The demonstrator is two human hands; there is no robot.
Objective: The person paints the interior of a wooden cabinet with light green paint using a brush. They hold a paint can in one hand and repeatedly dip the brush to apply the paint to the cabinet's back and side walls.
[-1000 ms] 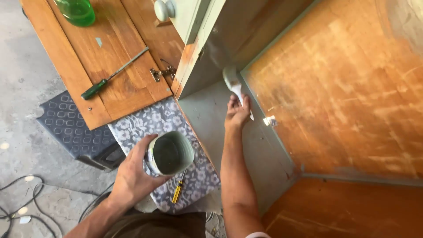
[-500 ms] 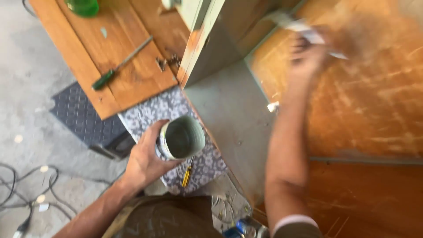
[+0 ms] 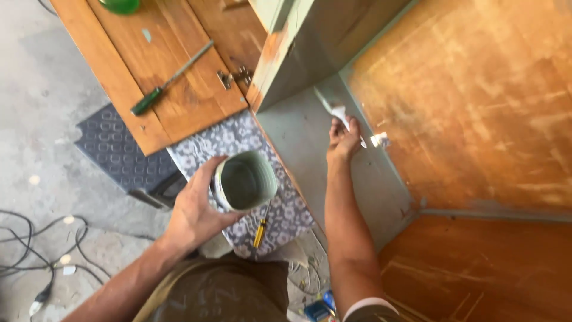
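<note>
My left hand [image 3: 193,209] grips a round can [image 3: 244,180] of grey-green paint, held over a flower-patterned surface [image 3: 235,140]. My right hand [image 3: 342,138] reaches forward inside a cabinet and holds a paintbrush [image 3: 333,110], bristles pointing away against the grey-painted panel [image 3: 310,128]. To the right of the brush lies the bare orange-brown wooden panel [image 3: 471,101] with pale scuffs. A small white peg [image 3: 379,140] sticks out just right of my fingers.
A wooden door [image 3: 167,71] lies flat at upper left with a green-handled screwdriver [image 3: 170,79], a hinge [image 3: 235,76] and a green bottle [image 3: 121,5] on it. A yellow-handled screwdriver [image 3: 260,229] rests on the patterned surface. Dark mat [image 3: 116,149] and cables [image 3: 36,256] on the concrete floor.
My right hand swung up to the orange panel with the brush half a second ago and has come back down to the grey panel. The can stayed in my left hand.
</note>
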